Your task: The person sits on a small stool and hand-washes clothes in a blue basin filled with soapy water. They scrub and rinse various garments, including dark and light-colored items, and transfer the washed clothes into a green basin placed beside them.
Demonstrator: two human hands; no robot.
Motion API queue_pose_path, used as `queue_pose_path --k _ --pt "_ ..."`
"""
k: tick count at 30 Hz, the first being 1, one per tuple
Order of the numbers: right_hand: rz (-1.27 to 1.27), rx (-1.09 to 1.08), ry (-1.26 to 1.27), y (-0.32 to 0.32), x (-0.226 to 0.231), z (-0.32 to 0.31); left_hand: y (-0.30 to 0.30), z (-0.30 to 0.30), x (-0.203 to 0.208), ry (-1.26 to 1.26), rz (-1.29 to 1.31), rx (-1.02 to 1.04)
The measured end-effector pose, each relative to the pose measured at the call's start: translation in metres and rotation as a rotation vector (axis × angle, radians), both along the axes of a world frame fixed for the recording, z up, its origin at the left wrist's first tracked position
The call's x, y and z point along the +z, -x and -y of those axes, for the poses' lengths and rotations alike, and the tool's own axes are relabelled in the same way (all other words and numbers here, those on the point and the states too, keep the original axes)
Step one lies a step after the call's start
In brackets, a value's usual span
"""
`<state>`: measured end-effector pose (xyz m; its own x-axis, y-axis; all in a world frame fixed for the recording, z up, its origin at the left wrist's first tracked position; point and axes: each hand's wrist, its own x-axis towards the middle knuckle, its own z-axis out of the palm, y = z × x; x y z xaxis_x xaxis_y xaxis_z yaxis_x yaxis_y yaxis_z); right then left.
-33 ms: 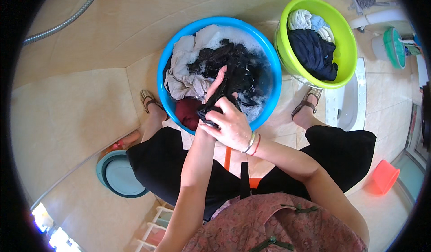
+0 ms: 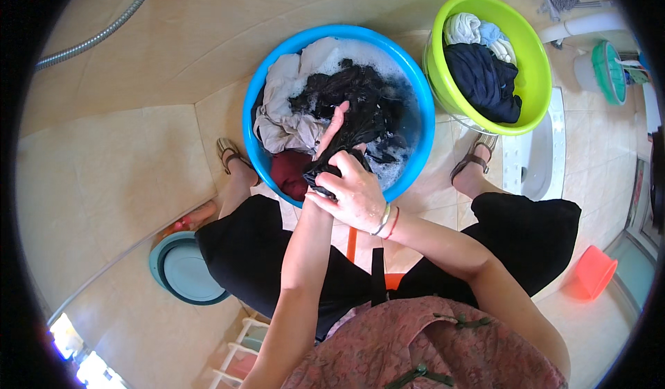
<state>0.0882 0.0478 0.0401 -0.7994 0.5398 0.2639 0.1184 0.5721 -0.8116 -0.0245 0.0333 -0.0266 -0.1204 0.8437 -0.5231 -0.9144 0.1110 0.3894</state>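
A soaked black garment (image 2: 353, 101) lies in the suds of a round blue basin (image 2: 427, 122) between my feet. My left hand (image 2: 332, 131) grips it low in the basin; one finger stretches out along the cloth, and the others are mostly covered. A bunched end of the garment runs back over my left wrist. There my right hand (image 2: 355, 188) is closed round the bunch, fingers curled over it, and touches the left wrist. Pale grey clothing (image 2: 280, 101) and a dark red cloth (image 2: 289, 174) lie along the basin's left side, partly under foam.
A lime green bucket (image 2: 535, 77) at the far right holds dark and white clothes. Behind it is a white squat toilet (image 2: 554, 153). A grey-blue tub (image 2: 197, 271) sits by my left leg, a coral bucket (image 2: 593, 272) at the right. A metal hose (image 2: 111, 32) hangs upper left.
My right hand has shifted very slightly to the left with the bunched black cloth. Everything else looks the same.
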Motion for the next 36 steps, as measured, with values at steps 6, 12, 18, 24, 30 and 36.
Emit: queue_pose_path --k 6,12,18,24,30,36 --pt "-0.073 -0.169 -0.009 0.016 -0.007 -0.003 -0.008 0.006 -0.02 0.08 0.081 0.187" --pt "-0.146 -0.175 0.136 0.035 -0.025 -0.017 -0.01 0.027 -0.097 -0.124 -0.119 0.432" --pt "0.277 -0.457 0.123 0.015 -0.136 -0.088 -0.047 0.005 -0.044 0.548 -0.211 0.536" --pt "0.347 -0.518 -0.095 -0.02 -0.157 -0.114 -0.034 0.04 -0.039 0.634 -0.571 0.098" --pt "0.682 -0.179 -0.308 -0.012 -0.145 -0.079 -0.03 0.037 -0.091 0.419 -1.536 -0.19" --pt "0.958 -0.093 0.018 0.005 -0.184 -0.082 -0.034 0.038 -0.162 0.649 -1.521 -0.473"
